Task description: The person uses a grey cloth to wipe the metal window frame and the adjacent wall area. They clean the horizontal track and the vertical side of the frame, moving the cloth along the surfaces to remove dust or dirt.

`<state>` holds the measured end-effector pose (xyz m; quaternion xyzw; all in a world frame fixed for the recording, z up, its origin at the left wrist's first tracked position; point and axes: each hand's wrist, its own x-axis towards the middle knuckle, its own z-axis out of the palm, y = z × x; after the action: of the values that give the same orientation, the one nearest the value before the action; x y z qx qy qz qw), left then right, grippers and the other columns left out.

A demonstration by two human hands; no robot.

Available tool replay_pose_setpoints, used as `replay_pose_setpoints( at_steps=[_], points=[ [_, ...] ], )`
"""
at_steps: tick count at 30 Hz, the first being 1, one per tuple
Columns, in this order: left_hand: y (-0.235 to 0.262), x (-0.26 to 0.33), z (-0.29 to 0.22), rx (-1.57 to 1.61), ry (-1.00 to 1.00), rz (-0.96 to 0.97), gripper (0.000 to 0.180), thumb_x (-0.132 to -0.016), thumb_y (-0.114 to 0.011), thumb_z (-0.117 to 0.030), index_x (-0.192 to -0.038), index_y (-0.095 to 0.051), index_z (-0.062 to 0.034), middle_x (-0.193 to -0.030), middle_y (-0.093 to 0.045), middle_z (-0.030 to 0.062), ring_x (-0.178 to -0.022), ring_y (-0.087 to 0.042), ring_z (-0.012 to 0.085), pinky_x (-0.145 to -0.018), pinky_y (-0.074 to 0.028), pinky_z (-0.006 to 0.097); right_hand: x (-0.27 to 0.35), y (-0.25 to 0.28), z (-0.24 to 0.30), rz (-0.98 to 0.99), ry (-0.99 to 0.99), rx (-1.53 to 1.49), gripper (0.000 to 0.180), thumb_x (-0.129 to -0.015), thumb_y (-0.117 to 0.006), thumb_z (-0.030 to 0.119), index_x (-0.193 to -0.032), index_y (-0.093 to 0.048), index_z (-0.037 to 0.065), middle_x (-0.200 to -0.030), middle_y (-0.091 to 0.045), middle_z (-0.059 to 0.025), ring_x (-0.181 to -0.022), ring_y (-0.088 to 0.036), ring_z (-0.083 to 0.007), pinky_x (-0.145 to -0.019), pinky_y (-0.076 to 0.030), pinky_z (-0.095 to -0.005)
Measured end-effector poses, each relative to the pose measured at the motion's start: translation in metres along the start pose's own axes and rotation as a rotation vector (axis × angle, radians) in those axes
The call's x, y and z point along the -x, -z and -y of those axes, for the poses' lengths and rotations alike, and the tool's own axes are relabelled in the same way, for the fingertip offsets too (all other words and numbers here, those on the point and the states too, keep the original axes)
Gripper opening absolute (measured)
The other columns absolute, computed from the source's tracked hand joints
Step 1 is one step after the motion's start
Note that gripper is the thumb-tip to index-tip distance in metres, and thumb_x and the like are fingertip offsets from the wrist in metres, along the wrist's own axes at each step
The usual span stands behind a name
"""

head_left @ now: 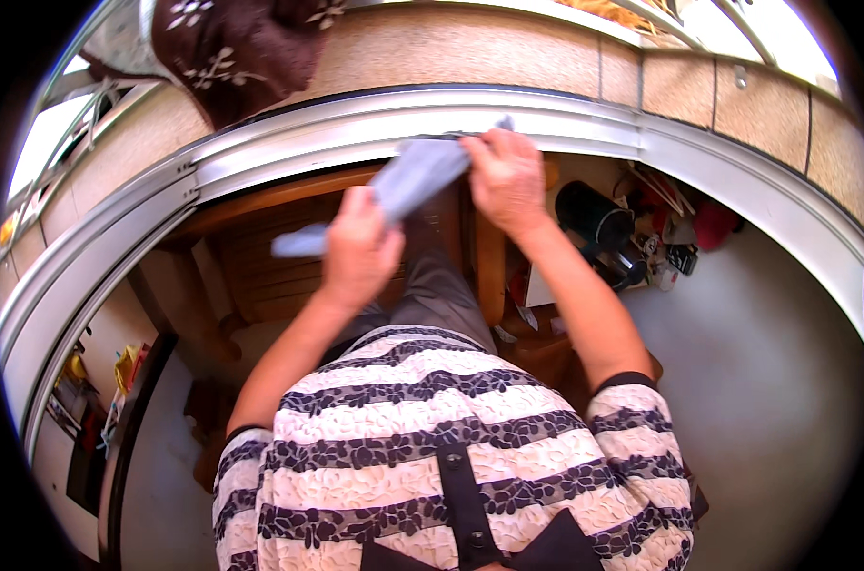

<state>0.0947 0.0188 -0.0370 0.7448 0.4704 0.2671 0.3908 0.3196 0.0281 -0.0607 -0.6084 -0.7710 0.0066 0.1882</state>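
Note:
A light blue-grey cloth [420,175] stretches between my two hands, in front of a white metal window track [327,128]. My left hand [360,246] is closed round its lower left part, and a loose end sticks out beyond the fingers. Higher and to the right, my right hand [504,179] grips the other end close to the track, with a small tip of cloth showing above the fingers. Whether the cloth touches the track is unclear, since it is a little blurred.
Beyond the track runs a tan tiled ledge [508,62], with a dark brown flowered cloth [246,57] hanging at the left. Below stands a wooden bench [270,262]. A dark cylindrical container [594,217] and assorted small items crowd the right corner.

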Motion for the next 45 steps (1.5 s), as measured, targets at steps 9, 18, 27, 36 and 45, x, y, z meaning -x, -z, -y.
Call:
replay_pose_setpoints(
  at_steps=[9, 18, 27, 36, 45],
  points=[
    [-0.036, 0.005, -0.036, -0.062, -0.098, 0.114, 0.023, -0.065, -0.066, -0.004, -0.086, -0.058, 0.0029, -0.09, -0.046, 0.0149, -0.078, -0.058, 0.0314, -0.065, -0.052, 0.04, 0.007, -0.004, 0.003, -0.009, -0.127, 0.134, 0.023, -0.07, -0.056, 0.01, -0.092, -0.062, 0.003, -0.089, -0.055, -0.0102, -0.086, -0.053, -0.029, -0.076, -0.039, -0.0403],
    [-0.032, 0.011, -0.026, -0.17, -0.143, 0.086, 0.011, -0.069, -0.057, -0.002, -0.079, -0.056, 0.0023, -0.088, -0.045, 0.0137, -0.076, -0.056, 0.028, -0.063, -0.051, 0.039, 0.008, -0.005, 0.003, 0.05, -0.059, 0.117, 0.037, -0.063, -0.057, 0.005, -0.1, -0.062, 0.002, -0.095, -0.055, -0.0124, -0.091, -0.052, -0.0312, -0.078, -0.039, -0.0413],
    [-0.001, 0.037, 0.005, -0.234, 0.038, 0.119, 0.031, -0.066, -0.062, 0.003, -0.096, -0.057, 0.0071, -0.108, -0.05, 0.0187, -0.086, -0.058, 0.0368, -0.073, -0.049, 0.042, -0.016, -0.028, 0.063, 0.142, -0.075, 0.206, 0.03, -0.069, -0.054, 0.012, -0.095, -0.061, 0.0, -0.091, -0.052, -0.0138, -0.088, -0.05, -0.0295, -0.081, -0.038, -0.0431],
    [0.0, 0.035, 0.008, -0.282, -0.009, 0.103, 0.034, -0.065, -0.061, 0.004, -0.099, -0.056, 0.0055, -0.105, -0.049, 0.0175, -0.086, -0.057, 0.0364, -0.072, -0.049, 0.043, -0.019, -0.017, 0.045, 0.214, 0.015, 0.239, 0.027, -0.072, -0.055, 0.016, -0.097, -0.063, 0.009, -0.091, -0.053, -0.0076, -0.091, -0.051, -0.0251, -0.078, -0.036, -0.0456],
    [-0.029, 0.026, -0.013, -0.326, -0.22, 0.123, 0.01, -0.064, -0.059, -0.005, -0.058, -0.052, -0.0008, -0.084, -0.044, 0.0123, -0.075, -0.055, 0.0265, -0.063, -0.051, 0.035, -0.016, 0.013, -0.008, 0.205, 0.046, -0.242, 0.026, -0.07, -0.064, 0.011, -0.096, -0.065, 0.006, -0.091, -0.062, -0.0092, -0.084, -0.059, -0.0281, -0.073, -0.047, -0.0403]
  ],
)
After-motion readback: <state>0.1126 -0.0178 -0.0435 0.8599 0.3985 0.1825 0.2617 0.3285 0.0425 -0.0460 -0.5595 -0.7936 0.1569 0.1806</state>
